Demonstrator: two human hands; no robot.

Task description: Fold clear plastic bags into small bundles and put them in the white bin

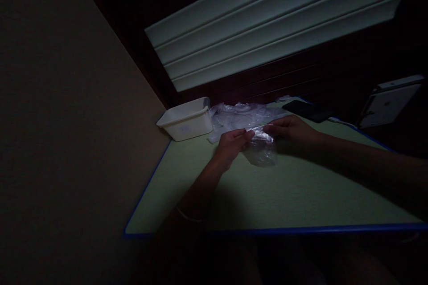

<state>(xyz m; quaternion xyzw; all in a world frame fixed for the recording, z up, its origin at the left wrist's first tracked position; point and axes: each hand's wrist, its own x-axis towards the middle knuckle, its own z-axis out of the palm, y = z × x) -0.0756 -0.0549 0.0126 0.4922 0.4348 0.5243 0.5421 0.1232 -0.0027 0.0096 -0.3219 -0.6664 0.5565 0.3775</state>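
Between my hands hangs a clear plastic bag [262, 151], its shiny upper edge catching the light. My left hand [230, 144] pinches that edge at the left, thumb against fingers. At the other end, my right hand [287, 129] grips the same edge between thumb and fingers. The bag's lower part droops loosely above the tabletop. Just behind the hands lies a pile of crumpled clear plastic bags [240, 115]. Whether anything is inside the held bag I cannot make out in the dim light.
A white plastic bin [187, 127] stands at the back left of the green table [284, 200], which has a blue edge. A dark flat object [307, 110] lies at the back right. Beyond the right edge is a white box-like object [389, 102]. A wall [83, 142] rises on the left.
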